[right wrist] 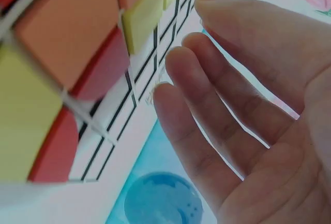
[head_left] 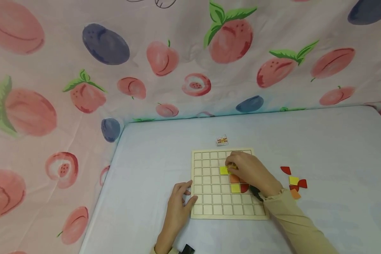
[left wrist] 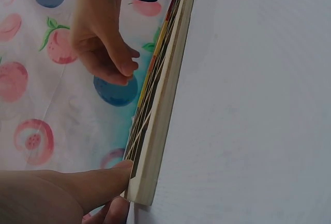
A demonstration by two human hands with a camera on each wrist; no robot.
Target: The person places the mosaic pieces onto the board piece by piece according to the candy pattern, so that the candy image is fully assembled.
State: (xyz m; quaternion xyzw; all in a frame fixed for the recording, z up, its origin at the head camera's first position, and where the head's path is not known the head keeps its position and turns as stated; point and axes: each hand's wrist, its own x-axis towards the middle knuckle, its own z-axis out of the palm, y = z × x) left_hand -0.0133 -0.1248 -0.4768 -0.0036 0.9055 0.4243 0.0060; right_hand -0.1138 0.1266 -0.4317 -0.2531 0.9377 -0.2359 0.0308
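- Head view: a square, pale wooden grid board (head_left: 228, 217) lies on the white cloth-covered tabletop (head_left: 336, 148). The left hand (head_left: 177, 204) rests at its left edge, fingers relaxed, thumb and forefinger touching it without clenching.
- The right hand (head_left: 247, 169) is over the board's upper right part, fingers bent, partly covering the yellow, orange and red flat pieces (head_left: 235, 188) in the middle squares.
- Right of the board, on the tabletop, lies a loose group of red rounded-edge pieces (head_left: 285, 170), a yellow square piece (head_left: 294, 180) and an orange piece (head_left: 295, 194). Just beyond the far edge is a small patterned card (head_left: 222, 140).
- A pale pink fruit-print cloth (head_left: 184, 35) hangs behind.
- Left wrist view: the left thumb presses the board's corner; the right hand hangs apart from the board, fingers bent.
- Right wrist view: the right fingers are loosely bent and released, with nothing seen between them, beside the coloured pieces on the grid.
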